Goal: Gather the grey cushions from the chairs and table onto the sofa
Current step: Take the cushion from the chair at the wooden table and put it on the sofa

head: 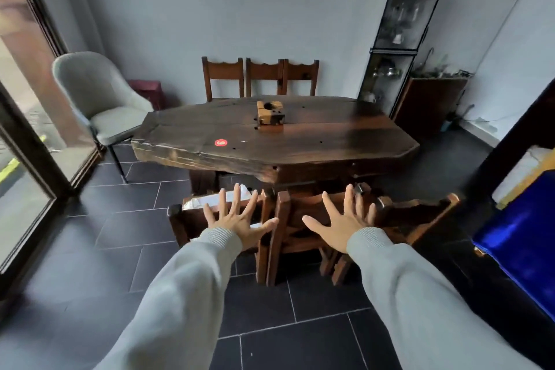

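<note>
My left hand (238, 221) and my right hand (342, 225) are stretched out in front of me, palms down, fingers spread, holding nothing. They hover over the backs of the near wooden chairs (303, 228) pushed under a dark wooden table (300, 141). A pale, whitish thing (207, 201) lies on the left near chair, partly hidden by my left hand. Three more wooden chairs (261, 76) stand behind the table. No grey cushion or sofa can be made out for certain.
A small wooden block (270, 112) and a red round sticker (220, 143) sit on the table. A grey upholstered chair (99, 99) stands at the left by a glass door (27, 129). A glass cabinet (393, 42) and a blue-covered object (522, 237) are at the right.
</note>
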Action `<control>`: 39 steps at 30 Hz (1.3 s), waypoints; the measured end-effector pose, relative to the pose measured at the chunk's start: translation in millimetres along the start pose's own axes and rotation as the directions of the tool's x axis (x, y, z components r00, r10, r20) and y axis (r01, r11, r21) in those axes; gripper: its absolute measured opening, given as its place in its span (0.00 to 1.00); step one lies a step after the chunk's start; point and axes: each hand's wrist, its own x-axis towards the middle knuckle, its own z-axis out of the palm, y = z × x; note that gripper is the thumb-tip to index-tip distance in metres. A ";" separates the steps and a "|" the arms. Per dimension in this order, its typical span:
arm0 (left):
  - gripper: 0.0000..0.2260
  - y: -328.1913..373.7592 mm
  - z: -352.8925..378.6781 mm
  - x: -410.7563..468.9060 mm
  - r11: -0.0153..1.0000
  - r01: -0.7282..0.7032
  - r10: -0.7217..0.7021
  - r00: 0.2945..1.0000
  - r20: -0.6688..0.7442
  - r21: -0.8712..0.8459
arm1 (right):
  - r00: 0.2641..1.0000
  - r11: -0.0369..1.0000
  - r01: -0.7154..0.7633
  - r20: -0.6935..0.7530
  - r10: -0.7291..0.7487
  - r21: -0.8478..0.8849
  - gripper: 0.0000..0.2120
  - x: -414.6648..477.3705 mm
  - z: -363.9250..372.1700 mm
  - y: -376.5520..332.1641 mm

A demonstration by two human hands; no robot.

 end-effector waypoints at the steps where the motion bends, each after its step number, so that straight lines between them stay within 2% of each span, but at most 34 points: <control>1: 0.50 6.8 -0.5 19.5 1.000 -0.005 0.005 1.000 0.012 -0.004 | 1.000 1.000 -0.008 0.002 0.008 0.003 0.48 17.5 -4.4 4.5; 8: 0.51 60.9 28.9 123.8 0.999 -0.032 0.030 0.993 0.117 0.013 | 0.996 0.997 -0.067 0.064 0.065 0.032 0.49 126.6 -3.1 48.5; 10: 0.49 75.9 41.8 152.8 1.000 -0.016 0.016 0.989 0.150 0.000 | 0.993 0.997 -0.077 0.095 0.074 0.029 0.49 159.6 5.8 62.5; 17: 0.46 124.6 118.8 265.8 1.000 0.015 -0.019 0.979 0.204 0.018 | 0.973 0.994 -0.074 0.225 0.054 0.081 0.49 302.4 51.2 112.2; 20: 0.45 149.4 154.3 310.9 0.997 0.070 -0.070 0.962 0.263 0.007 | 0.965 0.998 -0.013 0.263 -0.005 0.066 0.47 362.2 72.6 128.2; 24: 0.43 172.0 191.6 362.0 0.982 0.060 -0.112 0.948 0.299 0.177 | 0.958 0.991 0.124 0.266 -0.108 -0.046 0.44 428.9 102.8 145.2; 25: 0.41 180.1 202.5 377.3 0.981 0.071 -0.129 0.932 0.338 0.179 | 0.951 0.987 0.148 0.285 -0.124 -0.062 0.43 448.6 113.6 151.4; 26: 0.39 187.4 202.0 373.0 0.987 0.074 -0.117 0.941 0.317 0.146 | 0.957 0.983 0.162 0.255 -0.136 -0.084 0.43 444.6 114.3 153.2; 28: 0.37 194.2 219.9 391.1 0.979 0.162 -0.197 0.902 0.384 0.122 | 0.934 0.982 0.187 0.315 -0.167 -0.035 0.42 471.1 135.0 146.9; 30: 0.40 195.2 231.4 398.1 0.974 0.189 -0.220 0.912 0.346 0.124 | 0.949 0.983 0.184 0.260 -0.176 -0.005 0.44 473.9 146.1 136.6; 31: 0.39 193.8 236.2 411.5 0.967 0.211 -0.248 0.897 0.366 0.139 | 0.947 0.986 0.167 0.274 -0.167 0.022 0.44 486.4 153.1 130.0; 32: 0.36 194.0 233.0 417.3 0.970 0.195 -0.236 0.903 0.358 0.148 | 0.946 0.977 0.211 0.246 -0.212 0.028 0.43 490.5 149.1 126.1; 35: 0.30 183.3 235.2 444.2 0.958 0.243 -0.285 0.839 0.463 0.150 | 0.916 0.970 0.213 0.323 -0.239 0.114 0.37 520.5 153.4 112.4; 37: 0.31 170.7 251.7 472.0 0.937 0.319 -0.346 0.785 0.513 0.144 | 0.899 0.983 0.120 0.406 -0.166 0.137 0.37 550.5 167.6 104.4; 39: 0.35 160.1 263.8 483.6 0.933 0.311 -0.359 0.751 0.554 0.184 | 0.871 0.987 0.124 0.466 -0.157 0.101 0.38 567.0 180.1 102.8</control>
